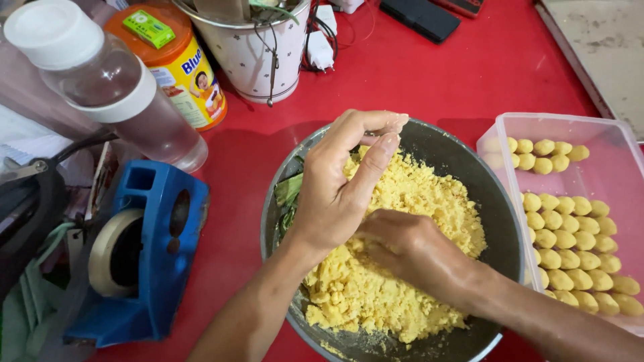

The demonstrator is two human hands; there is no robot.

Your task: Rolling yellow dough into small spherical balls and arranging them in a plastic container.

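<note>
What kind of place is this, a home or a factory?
Probably a home work table used for making food by hand. Both hands work yellow crumbly dough in a metal bowl, shaped pieces fill a clear plastic tub, and a blue tape dispenser sits beside them.

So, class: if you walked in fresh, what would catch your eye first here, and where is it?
First, the yellow dough heaped in the metal bowl at centre, with the left hand cupped over it and the right hand pressing into it. Next, the clear box at right, filled with rows of shaped yellow pieces. At left, a blue tape dispenser stands out against the red table.
</note>
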